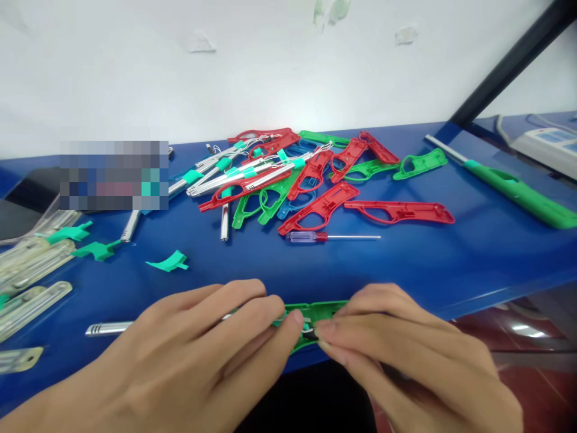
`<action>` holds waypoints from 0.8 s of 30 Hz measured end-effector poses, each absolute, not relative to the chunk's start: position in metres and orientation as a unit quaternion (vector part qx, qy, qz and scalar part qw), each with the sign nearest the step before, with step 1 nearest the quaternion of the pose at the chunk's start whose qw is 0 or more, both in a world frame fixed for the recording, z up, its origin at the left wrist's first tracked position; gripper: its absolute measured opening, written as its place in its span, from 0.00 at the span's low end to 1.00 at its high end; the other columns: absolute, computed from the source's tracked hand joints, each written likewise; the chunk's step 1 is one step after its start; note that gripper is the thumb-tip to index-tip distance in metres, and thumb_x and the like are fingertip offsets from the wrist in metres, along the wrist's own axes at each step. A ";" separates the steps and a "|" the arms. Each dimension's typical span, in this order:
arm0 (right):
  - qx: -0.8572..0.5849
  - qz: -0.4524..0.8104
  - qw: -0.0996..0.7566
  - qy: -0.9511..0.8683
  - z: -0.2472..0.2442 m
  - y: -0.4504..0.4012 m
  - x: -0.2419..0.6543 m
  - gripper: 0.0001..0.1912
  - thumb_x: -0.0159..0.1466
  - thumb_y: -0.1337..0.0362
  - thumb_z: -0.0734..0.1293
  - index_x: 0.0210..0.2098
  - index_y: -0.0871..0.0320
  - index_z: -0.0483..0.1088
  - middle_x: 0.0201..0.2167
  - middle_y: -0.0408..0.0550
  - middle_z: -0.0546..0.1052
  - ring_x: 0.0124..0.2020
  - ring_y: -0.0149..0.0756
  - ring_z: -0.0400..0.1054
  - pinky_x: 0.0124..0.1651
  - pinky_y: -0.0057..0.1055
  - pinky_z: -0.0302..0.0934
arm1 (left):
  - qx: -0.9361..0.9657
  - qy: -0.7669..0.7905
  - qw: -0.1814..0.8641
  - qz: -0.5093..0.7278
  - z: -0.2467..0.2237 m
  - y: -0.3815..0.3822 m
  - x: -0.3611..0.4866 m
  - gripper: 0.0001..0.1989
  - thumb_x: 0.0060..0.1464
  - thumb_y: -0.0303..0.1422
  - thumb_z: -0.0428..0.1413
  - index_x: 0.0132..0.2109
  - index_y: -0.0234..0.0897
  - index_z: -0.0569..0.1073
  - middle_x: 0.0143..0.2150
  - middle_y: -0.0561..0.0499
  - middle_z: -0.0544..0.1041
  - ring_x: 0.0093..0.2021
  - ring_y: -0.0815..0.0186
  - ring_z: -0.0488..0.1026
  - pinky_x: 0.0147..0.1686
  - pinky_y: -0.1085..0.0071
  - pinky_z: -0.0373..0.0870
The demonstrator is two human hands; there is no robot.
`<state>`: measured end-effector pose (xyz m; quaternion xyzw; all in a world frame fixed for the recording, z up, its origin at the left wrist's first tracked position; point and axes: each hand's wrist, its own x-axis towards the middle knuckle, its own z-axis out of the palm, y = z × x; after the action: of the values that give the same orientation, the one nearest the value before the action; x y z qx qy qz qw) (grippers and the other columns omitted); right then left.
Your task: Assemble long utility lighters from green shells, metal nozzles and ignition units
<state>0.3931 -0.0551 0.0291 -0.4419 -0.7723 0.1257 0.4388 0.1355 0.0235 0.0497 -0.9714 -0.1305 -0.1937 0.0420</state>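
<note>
Looks like a small assembly workshop. Shows it in a blue bench (pixel 252 258) spread with like parts in numbers: open plastic shells (pixel 336 193) in red, green and blue, metal tubes (pixel 224 225) with thin wires, green tabs (pixel 169 261), and clear pieces (pixel 42 307) at the left. Has a screwdriver (pixel 311 237) lying just in front of the shells, and a whole green lighter (pixel 527 195) over to the right. Stands against a white wall (pixel 135 72) marked with torn scraps (pixel 201 43), with a black post (pixel 509 60), a pale box (pixel 541 143) and a cable (pixel 499 126) toward the right. Shows a glossy reddish floor (pixel 505 325) past the bench edge.
</note>
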 end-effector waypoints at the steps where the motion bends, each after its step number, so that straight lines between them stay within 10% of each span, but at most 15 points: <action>1: -0.447 0.131 0.442 -0.767 0.029 -0.055 0.392 0.07 0.67 0.74 0.72 0.43 0.58 0.81 0.36 0.40 0.87 0.35 0.30 0.81 0.43 0.23 0.79 | -0.970 -0.130 0.046 -0.198 0.050 0.023 0.136 0.18 0.68 0.30 0.45 0.57 0.40 0.75 0.44 0.54 0.82 0.47 0.63 0.78 0.48 0.72 0.78; 11: -0.473 0.159 0.478 -0.723 0.028 -0.053 0.385 0.10 0.64 0.75 0.75 0.42 0.56 0.81 0.33 0.39 0.86 0.33 0.29 0.79 0.39 0.24 0.77 | -0.960 -0.144 0.079 -0.228 0.049 0.022 0.140 0.13 0.70 0.36 0.49 0.54 0.45 0.77 0.44 0.62 0.82 0.48 0.70 0.78 0.55 0.79 0.75; 24: -0.453 0.171 0.503 -0.716 0.021 -0.052 0.387 0.10 0.63 0.78 0.75 0.39 0.57 0.80 0.33 0.39 0.86 0.33 0.28 0.79 0.38 0.26 0.76 | -0.961 -0.121 0.079 -0.237 0.042 0.019 0.141 0.17 0.69 0.26 0.46 0.53 0.42 0.78 0.46 0.55 0.80 0.47 0.64 0.77 0.40 0.70 0.77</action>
<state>0.3868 -0.0522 0.0213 -0.4532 -0.7158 0.1707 0.5030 0.1406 0.0194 0.0419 -0.9606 -0.1214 -0.2373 0.0794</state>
